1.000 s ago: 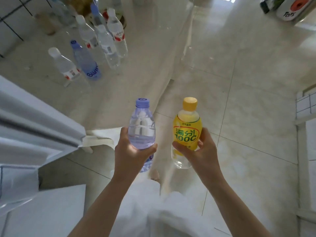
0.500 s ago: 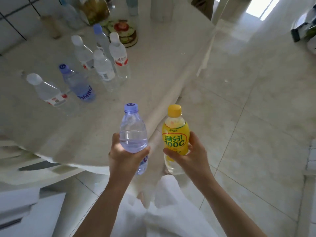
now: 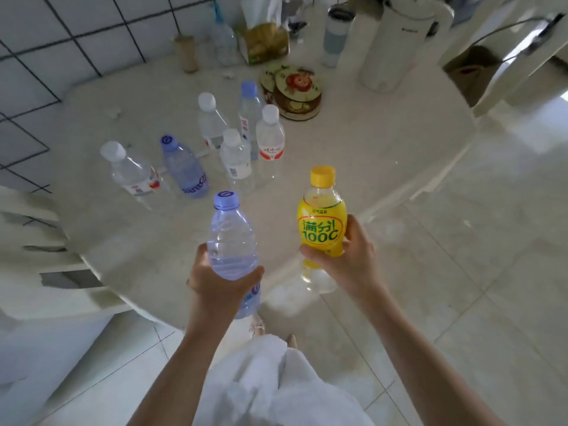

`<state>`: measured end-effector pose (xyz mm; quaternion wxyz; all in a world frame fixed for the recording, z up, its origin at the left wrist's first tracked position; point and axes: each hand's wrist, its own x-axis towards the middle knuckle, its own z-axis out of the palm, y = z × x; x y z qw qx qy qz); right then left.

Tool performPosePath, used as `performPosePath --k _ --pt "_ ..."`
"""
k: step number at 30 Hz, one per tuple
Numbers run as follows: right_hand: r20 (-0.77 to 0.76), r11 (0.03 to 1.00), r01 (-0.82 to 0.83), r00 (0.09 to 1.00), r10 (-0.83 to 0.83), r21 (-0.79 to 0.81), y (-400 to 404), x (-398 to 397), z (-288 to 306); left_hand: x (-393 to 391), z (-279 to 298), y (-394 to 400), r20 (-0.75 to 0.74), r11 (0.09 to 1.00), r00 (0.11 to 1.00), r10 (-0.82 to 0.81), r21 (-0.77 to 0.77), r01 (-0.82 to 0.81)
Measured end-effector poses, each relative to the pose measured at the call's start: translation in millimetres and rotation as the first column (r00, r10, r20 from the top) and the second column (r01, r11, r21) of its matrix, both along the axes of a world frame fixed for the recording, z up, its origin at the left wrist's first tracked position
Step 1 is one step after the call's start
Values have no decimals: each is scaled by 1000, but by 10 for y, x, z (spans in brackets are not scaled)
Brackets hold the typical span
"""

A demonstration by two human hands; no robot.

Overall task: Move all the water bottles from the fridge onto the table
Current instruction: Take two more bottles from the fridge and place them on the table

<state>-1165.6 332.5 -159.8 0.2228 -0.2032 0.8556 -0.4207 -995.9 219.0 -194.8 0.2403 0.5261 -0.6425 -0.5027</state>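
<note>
Six water bottles stand on the pale round tabletop, and going from the left they are a clear bottle with a white cap and red label, just beside it a blue-tinted bottle with a blue cap, then a tight cluster of four: a white-capped bottle at the back, a white-capped bottle in front of it, a tall blue-capped bottle behind, and a white-capped bottle with a red-and-white label on the right of the cluster. Nearer the camera, the left hand has its fingers and thumb wrapped round the lower body of a blue-tinted water bottle with a blue cap, held upright with a slight lean over the near edge of the tabletop and not touching it. To its right, apart from it, the right hand grips a yellow drink bottle with a yellow cap round its middle, thumb across the front below the printed label; it too is upright and in the air, over the tabletop's edge and the tiled floor. Farther back on the tabletop sit round decorated coasters just beyond the cluster, a tissue pack, a grey tumbler and a tall white kettle
</note>
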Motion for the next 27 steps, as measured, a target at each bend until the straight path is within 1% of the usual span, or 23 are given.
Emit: performPosePath --k 7,9,12,14,16,17,19,20,24,27 --pt "25 986 -167 986 167 8 -798 -63 -102 4 -151 -616 72 989 987 146 -14 -146" --pt "43 977 -212 976 211 5 -1027 -40 -139 -13 -183 -795 67 978 976 206 -13 -206" --pt "85 963 -271 959 271 -11 -1408 16 -215 -10 -265 -1088 16 945 946 323 53 -323" --pt "125 955 -294 947 296 -30 -1666 68 -274 -13 -348 -1274 -58 915 918 392 125 -383" --pt "174 953 -300 937 303 -44 -1883 135 -327 -35 -424 -1381 -130 874 877 463 229 -428" --pt "187 950 -310 931 313 -43 -1987 171 -369 -45 -444 -1418 -160 851 847 506 248 -462" --pt "183 937 -348 919 349 -40 -2152 226 -474 -64 -498 -1470 -187 820 803 566 231 -524" --pt "174 929 -367 913 368 -39 -2216 248 -526 -71 -528 -1493 -190 819 800 570 216 -532" --pt "155 911 -408 898 412 -58 -2385 278 -707 -39 -694 -1590 -167 829 813 557 164 -534" --pt "117 881 -454 876 469 -133 -2448 260 -790 -21 -774 -1628 -122 833 824 553 86 -547"
